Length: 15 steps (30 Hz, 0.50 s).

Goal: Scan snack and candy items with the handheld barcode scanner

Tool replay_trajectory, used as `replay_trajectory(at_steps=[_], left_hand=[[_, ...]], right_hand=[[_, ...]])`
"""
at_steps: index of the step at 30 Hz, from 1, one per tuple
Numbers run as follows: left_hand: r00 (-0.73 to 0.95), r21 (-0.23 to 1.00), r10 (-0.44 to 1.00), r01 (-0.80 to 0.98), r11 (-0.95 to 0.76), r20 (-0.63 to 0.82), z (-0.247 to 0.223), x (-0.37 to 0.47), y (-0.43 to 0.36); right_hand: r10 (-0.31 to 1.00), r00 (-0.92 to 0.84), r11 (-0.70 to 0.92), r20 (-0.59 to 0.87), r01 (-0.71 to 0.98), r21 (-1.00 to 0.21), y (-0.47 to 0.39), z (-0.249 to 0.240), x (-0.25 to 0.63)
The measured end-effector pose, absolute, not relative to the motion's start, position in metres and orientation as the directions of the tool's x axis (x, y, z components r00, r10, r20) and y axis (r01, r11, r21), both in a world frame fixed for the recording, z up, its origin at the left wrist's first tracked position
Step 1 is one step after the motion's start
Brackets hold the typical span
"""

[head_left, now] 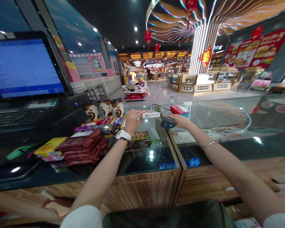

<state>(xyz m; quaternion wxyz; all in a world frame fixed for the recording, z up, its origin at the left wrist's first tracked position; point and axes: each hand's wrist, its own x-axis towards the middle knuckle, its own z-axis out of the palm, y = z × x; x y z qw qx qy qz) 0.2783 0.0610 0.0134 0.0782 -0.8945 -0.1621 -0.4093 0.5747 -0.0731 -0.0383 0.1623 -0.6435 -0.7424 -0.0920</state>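
Pinched in my left hand is a small flat white box, its barcode side turned toward me. My right hand grips a dark handheld barcode scanner with a blue light glowing on top. The scanner's head points left, close to the right end of the box, with a small gap between them. Both hands are above the glass counter, near its middle seam. Just behind my right hand lies a red and blue box. A thin black cable runs behind the white box.
Left of my left arm are stacked dark red packets, a yellow box and several chocolate bars. Patterned cups stand behind them. A monitor and keyboard occupy the far left.
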Motion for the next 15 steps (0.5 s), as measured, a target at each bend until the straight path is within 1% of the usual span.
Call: replay_trajectory(at_steps=[4,7,10,13,15], left_hand=[[0.611,-0.003,0.24,0.369,-0.929,0.755,0.013,0.277,0.063],[0.601,-0.002,0.242,0.376,-0.927,0.761,0.013,0.277,0.066],[0.591,-0.003,0.242,0.382,-0.924,0.769,0.012,0.277,0.068],[0.584,0.005,0.252,0.392,-0.92,0.772,0.012,0.276,0.07],[0.578,0.008,0.259,0.4,-0.916,0.774,0.012,0.275,0.071]], right_hand=[[0.924,-0.057,0.109,0.377,0.987,-0.12,-0.079,-0.042,0.598],[0.915,-0.032,0.114,0.402,0.977,-0.181,-0.081,-0.043,0.607],[0.865,-0.03,0.2,0.502,0.936,-0.29,-0.08,-0.038,0.605],[0.751,0.003,0.339,0.66,0.856,-0.391,-0.078,-0.029,0.593],[0.682,0.069,0.388,0.728,0.809,-0.441,-0.077,-0.021,0.582]])
